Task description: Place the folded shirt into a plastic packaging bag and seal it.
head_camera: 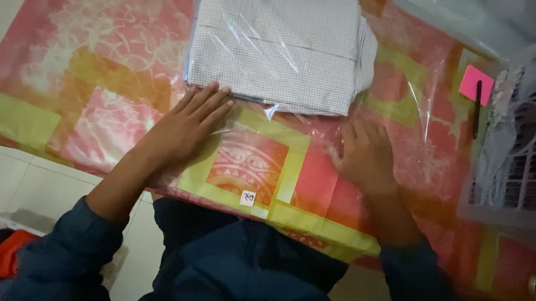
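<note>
Checked grey cloth (275, 41) is bagged in clear plastic (320, 119); the open flap is pressed flat by left hand (185, 126) and right hand (365, 154), fingers together; folding the flap under seemingly follows.

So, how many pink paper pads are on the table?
1. The small pink square paper pad lies near the table's right edge, beside a black pen and a white plastic basket. Others may be hidden.

Patterned mat (98, 63) bears bagged cloth (275, 44), basket (526, 150)
</note>
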